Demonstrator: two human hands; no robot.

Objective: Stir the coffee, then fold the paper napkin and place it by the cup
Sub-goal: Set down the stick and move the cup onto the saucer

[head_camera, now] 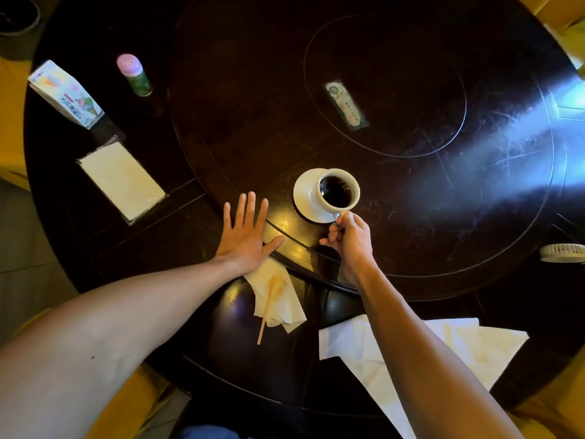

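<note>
Right hand pinches cup handle; left hand flat, fingers straight; stirrer lengthwise on napkin.

Both bare arms reach forward. The left hand lies flat, fingers straight and spread, palm down. The right hand has a curled, pinching grip.

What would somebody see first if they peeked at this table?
Probably the white cup of black coffee on its saucer, bright against the dark round table, with the right hand pinching its handle. Next, the left hand spread flat on the table beside it. Near the front edge, a wooden stir stick lies on a crumpled napkin.
</note>
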